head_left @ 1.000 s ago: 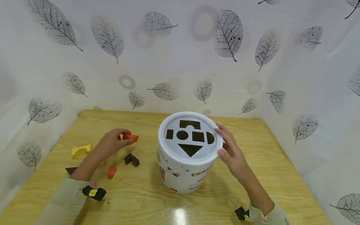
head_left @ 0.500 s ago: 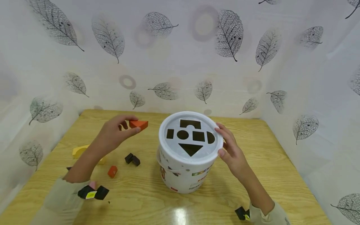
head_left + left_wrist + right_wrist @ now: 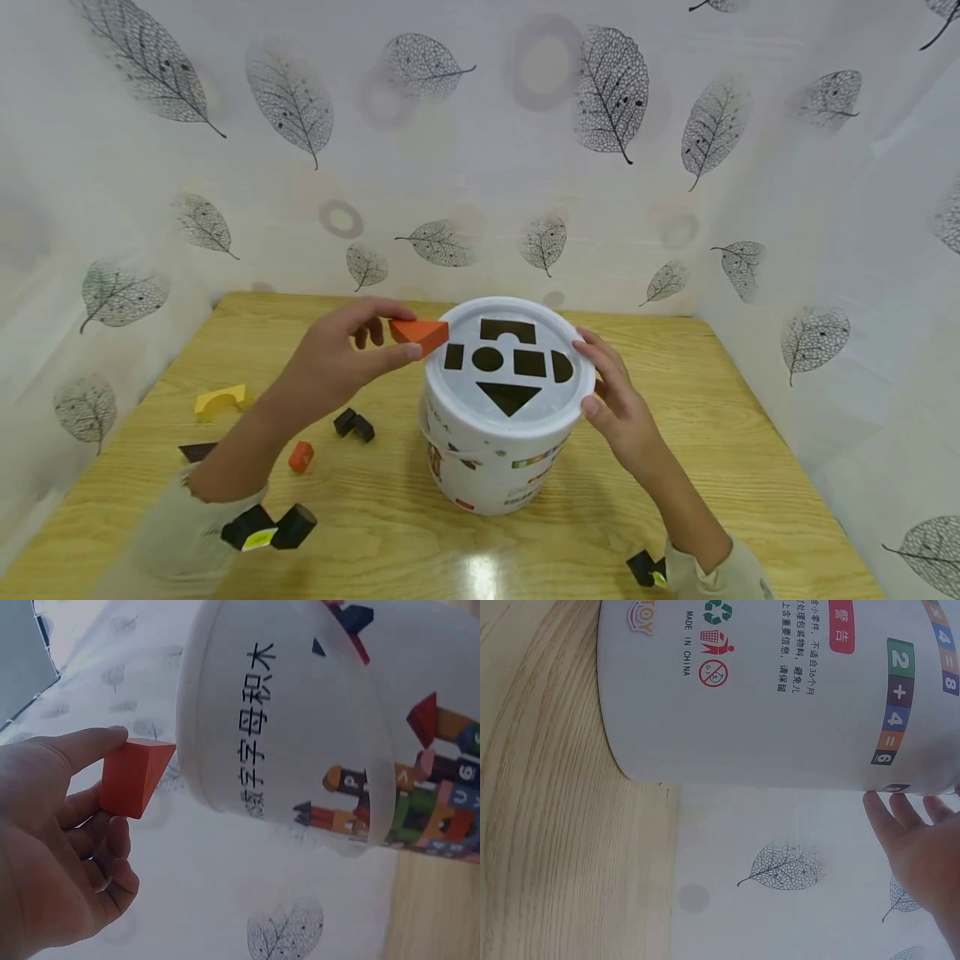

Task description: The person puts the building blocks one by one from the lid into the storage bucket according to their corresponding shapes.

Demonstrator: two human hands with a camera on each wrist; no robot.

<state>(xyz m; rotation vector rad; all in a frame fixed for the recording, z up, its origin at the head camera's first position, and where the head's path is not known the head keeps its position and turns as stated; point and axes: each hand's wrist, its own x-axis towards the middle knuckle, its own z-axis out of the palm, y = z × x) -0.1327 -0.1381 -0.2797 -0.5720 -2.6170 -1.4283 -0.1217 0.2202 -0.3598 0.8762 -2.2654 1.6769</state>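
My left hand [image 3: 337, 358] pinches an orange-red triangular block [image 3: 422, 335] between thumb and fingers, at the left rim of the white lidded bucket [image 3: 480, 467]. In the left wrist view the block [image 3: 135, 776] appears close beside the bucket's rim, its slanted face towards it. The lid [image 3: 457, 402] has dark cut-outs: an arch, rectangles, a circle, a half-round and a triangle. At the opposite side my right hand [image 3: 626, 408] rests spread fingers and thumb against the lid's rim. In the right wrist view its fingertips touch the bucket's printed side.
Left of the bucket, two dark blocks [image 3: 354, 424] lie together on the wooden table [image 3: 390, 533]. Nearer the left arm are a small orange block [image 3: 301, 457], a yellow arch block [image 3: 220, 401] and a dark pointed block [image 3: 197, 452]. A leaf-patterned curtain [image 3: 480, 150] encloses the table.
My left hand has lifted the triangular block from the table's left part and carried it rightwards to the bucket's rim. The right hand and the bucket have stayed put.
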